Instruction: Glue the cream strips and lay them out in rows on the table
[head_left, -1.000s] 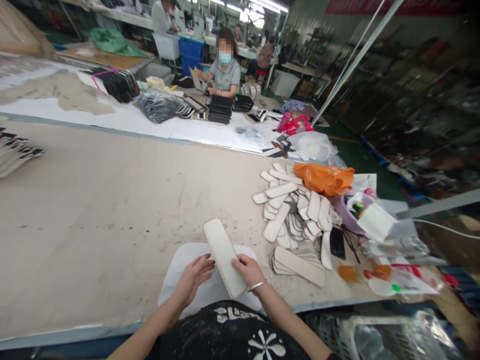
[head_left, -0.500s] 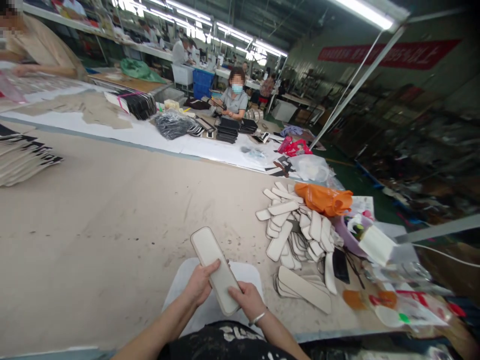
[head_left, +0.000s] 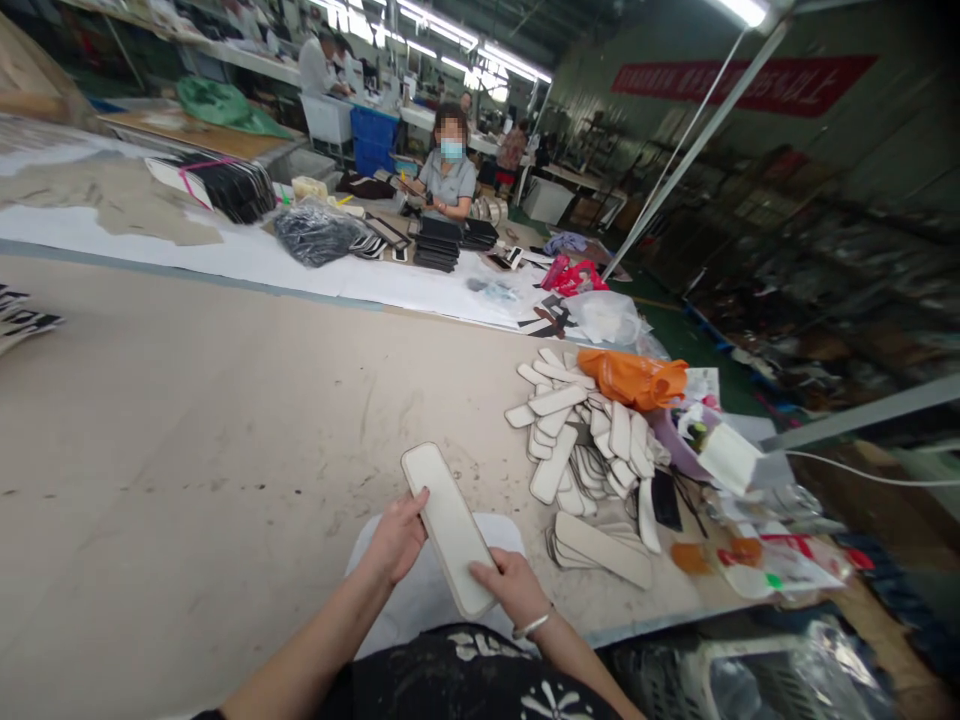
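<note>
Pale strip (head_left: 448, 528) held above the white sheet (head_left: 420, 600), left hand (head_left: 403, 535) and right hand (head_left: 516, 588) each pinching a long edge. It is probably light and fairly stiff, best taken by its edges. Around the sheet spreads a spotted bench (head_left: 225, 430); far beyond it hang ceiling lights (head_left: 742, 9) and a red banner (head_left: 742, 88).

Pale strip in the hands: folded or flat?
Flat. The pale strip shows one long face between rounded ends, no crease visible; the left hand and right hand hold opposite edges.
</note>
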